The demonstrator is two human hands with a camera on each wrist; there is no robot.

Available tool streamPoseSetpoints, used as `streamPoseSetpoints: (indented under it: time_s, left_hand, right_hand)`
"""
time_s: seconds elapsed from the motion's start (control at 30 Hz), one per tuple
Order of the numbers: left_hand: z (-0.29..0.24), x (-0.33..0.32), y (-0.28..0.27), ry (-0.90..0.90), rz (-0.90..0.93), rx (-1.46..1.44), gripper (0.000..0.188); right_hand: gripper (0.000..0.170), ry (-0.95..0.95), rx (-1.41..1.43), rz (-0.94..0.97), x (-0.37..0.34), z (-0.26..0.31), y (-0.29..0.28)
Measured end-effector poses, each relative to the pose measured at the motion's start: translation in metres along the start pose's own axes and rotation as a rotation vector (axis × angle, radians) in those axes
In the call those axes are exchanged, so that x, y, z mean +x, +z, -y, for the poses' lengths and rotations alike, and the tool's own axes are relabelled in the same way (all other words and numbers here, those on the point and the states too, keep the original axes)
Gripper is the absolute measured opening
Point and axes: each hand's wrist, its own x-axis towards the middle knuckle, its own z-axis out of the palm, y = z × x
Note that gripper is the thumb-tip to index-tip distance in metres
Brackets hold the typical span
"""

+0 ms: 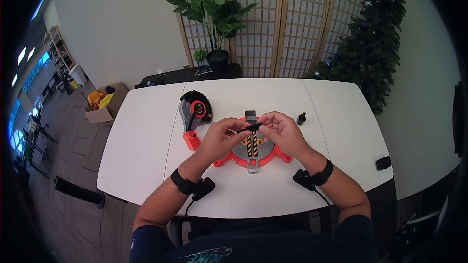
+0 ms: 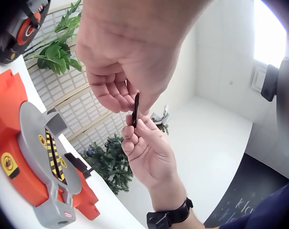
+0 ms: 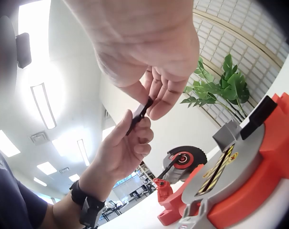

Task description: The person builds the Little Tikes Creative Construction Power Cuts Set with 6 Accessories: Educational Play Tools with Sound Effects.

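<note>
Between the fingertips of both hands is a small flat black plastic piece (image 1: 250, 128). My left hand (image 1: 214, 140) pinches one end with thumb and fingers, and my right hand (image 1: 286, 135) pinches the other. In the left wrist view the piece (image 2: 136, 110) appears edge-on, thin and dark. Below the hands sits a toy miter saw base (image 1: 266, 153), a grey disc on an orange frame with a black-and-yellow striped slot. Left of it lies the toy saw head (image 1: 199, 109), with a black toothed blade and an orange handle.
A small black part (image 1: 301, 118) stands on the white table (image 1: 141, 141) right of the base. Near the table's right edge lies another dark object (image 1: 383, 162). Behind the table are a potted plant (image 1: 218, 58), a lattice screen and a decorated tree (image 1: 370, 48).
</note>
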Motion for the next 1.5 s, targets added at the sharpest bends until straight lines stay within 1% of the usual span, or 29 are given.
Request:
streamPoseSetpoints:
  time_s: [0.03, 0.07, 0.1, 0.13, 0.17, 0.2, 0.23, 0.27, 0.33, 0.37, 0.4, 0.43, 0.47, 0.57, 0.6, 0.63, 0.67, 0.7, 0.73, 0.77, 0.8, 0.87, 0.9, 0.97, 1.1, 1.17, 1.3, 1.37, 1.5]
  left_hand:
    - [0.002, 0.0, 0.001, 0.0, 0.0, 0.0, 0.024]
    - [0.005, 0.001, 0.002, 0.075, -0.093, 0.084, 0.022]
    - [0.006, 0.001, 0.002, 0.15, -0.187, 0.168, 0.02]
    - [0.003, 0.001, 0.003, 0.15, -0.187, 0.168, 0.02]
    - [-0.003, 0.001, 0.004, 0.007, -0.213, 0.128, 0.019]
    - [-0.006, 0.001, 0.004, -0.136, -0.239, 0.087, 0.017]
    - [-0.001, 0.003, 0.003, -0.14, -0.174, 0.046, 0.02]
    - [0.002, 0.003, 0.003, -0.14, -0.174, 0.046, 0.02]
    - [0.002, 0.003, 0.003, -0.159, 0.03, -0.252, 0.021]
    - [0.002, 0.003, 0.004, -0.159, 0.03, -0.252, 0.021]
    - [0.002, 0.003, 0.004, -0.161, 0.057, -0.277, 0.02]
    - [0.002, 0.002, 0.004, -0.162, 0.083, -0.302, 0.02]
    - [0.001, 0.003, 0.003, -0.162, 0.082, -0.302, 0.02]
    - [0.001, 0.006, 0.0, -0.164, 0.068, -0.261, 0.02]
    - [0.002, 0.008, -0.003, -0.228, 0.041, -0.213, 0.021]
    - [0.003, 0.01, -0.006, -0.293, 0.014, -0.164, 0.023]
    - [0.005, 0.011, -0.009, -0.293, 0.013, -0.164, 0.023]
    - [0.009, 0.013, -0.013, -0.282, -0.026, -0.094, 0.024]
    - [0.013, 0.013, -0.016, -0.27, -0.065, -0.024, 0.025]
    - [0.018, 0.014, -0.019, -0.225, -0.099, 0.128, 0.025]
    - [0.02, 0.014, -0.022, -0.225, -0.099, 0.128, 0.025]
    - [0.019, 0.015, -0.027, -0.265, -0.065, 0.336, 0.023]
    - [0.023, 0.015, -0.029, -0.264, -0.065, 0.336, 0.023]
    - [0.032, 0.014, -0.031, -0.26, -0.008, 0.436, 0.02]
    - [0.035, 0.011, -0.033, -0.272, 0.012, 0.525, 0.017]
    - [0.04, 0.012, -0.034, -0.318, 0.07, 0.586, 0.015]
    - [0.049, 0.01, -0.037, -0.306, 0.073, 0.597, 0.015]
    - [0.051, 0.011, -0.038, -0.33, 0.091, 0.62, 0.015]
    - [0.054, 0.011, -0.038, -0.329, 0.099, 0.601, 0.015]
  right_hand:
    - [0.018, 0.004, 0.014, 0.001, 0.0, 0.0, 0.001]
    - [0.018, 0.004, 0.014, 0.001, 0.0, 0.001, 0.002]
    - [0.015, -0.126, -0.12, -0.045, -0.001, 0.003, 0.004]
    - [0.012, -0.255, -0.254, -0.092, -0.002, 0.006, 0.006]
    - [0.012, -0.255, -0.254, -0.092, -0.003, 0.009, 0.007]
    - [0.011, -0.387, -0.407, -0.134, -0.004, 0.011, 0.008]
    - [0.01, -0.518, -0.561, -0.176, -0.005, 0.013, 0.009]
    - [0.01, -0.519, -0.561, -0.175, -0.005, 0.01, 0.009]
    - [0.014, -0.64, -0.679, -0.136, -0.005, 0.002, 0.009]
    - [0.015, -0.68, -0.691, -0.115, -0.005, 0.003, 0.012]
    - [0.015, -0.68, -0.691, -0.115, -0.005, 0.002, 0.012]
    - [0.015, -0.668, -0.71, -0.06, -0.006, 0.001, 0.012]
    - [0.016, -0.657, -0.728, -0.006, -0.007, -0.001, 0.012]
    - [0.017, -0.689, -0.747, 0.047, -0.004, -0.002, 0.011]
    - [0.017, -0.689, -0.748, 0.047, -0.003, -0.001, 0.01]
    - [0.015, -0.65, -0.751, 0.038, -0.002, 0.0, 0.008]
    - [0.014, -0.611, -0.755, 0.029, -0.001, 0.001, 0.006]
    - [0.014, -0.611, -0.755, 0.03, 0.0, 0.003, 0.004]
    - [0.013, -0.481, -0.732, 0.041, 0.0, 0.004, 0.0]
    - [0.015, -0.352, -0.708, 0.053, 0.001, 0.005, -0.004]
    - [0.015, -0.352, -0.708, 0.053, 0.002, 0.005, -0.008]
    - [0.017, -0.227, -0.814, 0.126, 0.003, 0.003, -0.016]
    - [0.017, -0.227, -0.814, 0.126, 0.003, 0.002, -0.019]
    - [0.02, -0.161, -0.871, 0.166, 0.003, -0.002, -0.026]
    - [0.02, -0.129, -0.915, 0.188, 0.005, -0.019, -0.039]
    - [0.021, -0.118, -0.945, 0.166, 0.005, -0.025, -0.044]
    - [0.018, -0.071, -1.004, 0.143, 0.005, -0.032, -0.051]
    - [0.015, -0.024, -1.0, 0.117, 0.006, -0.035, -0.053]
    - [0.012, -0.067, -1.088, 0.086, 0.008, -0.044, -0.059]
